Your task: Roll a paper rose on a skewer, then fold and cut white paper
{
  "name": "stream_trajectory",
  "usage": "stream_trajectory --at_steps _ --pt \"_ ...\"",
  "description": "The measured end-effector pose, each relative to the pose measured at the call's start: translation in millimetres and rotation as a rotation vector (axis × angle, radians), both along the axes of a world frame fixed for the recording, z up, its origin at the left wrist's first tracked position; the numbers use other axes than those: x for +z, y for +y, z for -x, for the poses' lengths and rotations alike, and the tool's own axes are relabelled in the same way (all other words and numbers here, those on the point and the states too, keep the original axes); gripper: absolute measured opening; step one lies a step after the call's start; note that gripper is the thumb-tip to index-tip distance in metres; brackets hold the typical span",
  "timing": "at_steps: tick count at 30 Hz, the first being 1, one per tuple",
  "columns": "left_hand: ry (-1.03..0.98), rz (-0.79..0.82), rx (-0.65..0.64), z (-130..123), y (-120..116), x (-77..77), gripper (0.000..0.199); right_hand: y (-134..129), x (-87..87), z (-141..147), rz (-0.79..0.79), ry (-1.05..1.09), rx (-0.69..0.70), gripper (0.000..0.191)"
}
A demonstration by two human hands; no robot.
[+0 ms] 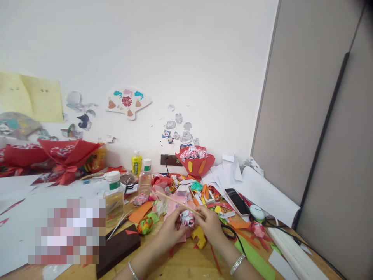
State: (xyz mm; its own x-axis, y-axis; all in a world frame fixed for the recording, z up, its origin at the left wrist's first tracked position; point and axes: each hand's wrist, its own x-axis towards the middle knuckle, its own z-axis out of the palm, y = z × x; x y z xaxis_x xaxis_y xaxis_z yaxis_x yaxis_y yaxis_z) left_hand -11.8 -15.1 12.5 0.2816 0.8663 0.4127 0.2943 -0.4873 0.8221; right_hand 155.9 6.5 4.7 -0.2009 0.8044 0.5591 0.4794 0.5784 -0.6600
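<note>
A white and pink paper flower (pixel 187 218) sits between my hands above the table. My left hand (pixel 171 227) curls its fingers around the flower's left side. A thin wooden stick (pixel 177 202) slants up and left from my right hand (pixel 209 222), whose closed fingers grip its lower end while touching the flower's right edge. Just below lies a yellow paper piece (pixel 199 237). To the left rests an orange and green paper flower (pixel 145 224). Pink paper (pixel 175 206) is spread behind my hands.
A clear bottle (pixel 114 194) and a dark box (pixel 118 251) stand left. A red paper bouquet (pixel 196 159) is against the wall. On the right lie a phone (pixel 236 201), a white mouse (pixel 257 212), a black cable and a white power strip (pixel 297 252). Paper scraps are scattered about.
</note>
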Motion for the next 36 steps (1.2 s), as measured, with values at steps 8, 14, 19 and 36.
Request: stream_trajectory --at_steps 8,14,19,36 --pt "0.062 0.016 0.011 3.1 -4.2 3.3 0.049 -0.5 -0.9 -2.0 -0.032 -0.088 -0.064 0.018" --pt "0.118 0.013 0.101 7.4 -5.8 2.1 0.054 2.2 -1.8 1.5 0.088 0.07 0.051 0.024" --pt "0.043 0.063 0.029 11.0 -2.9 -0.4 0.056 7.2 -4.0 6.7 0.202 0.292 0.15 0.032" --pt "0.039 -0.045 0.089 1.0 9.4 -18.9 0.06 14.8 -21.1 13.2 0.308 0.399 0.222 0.034"
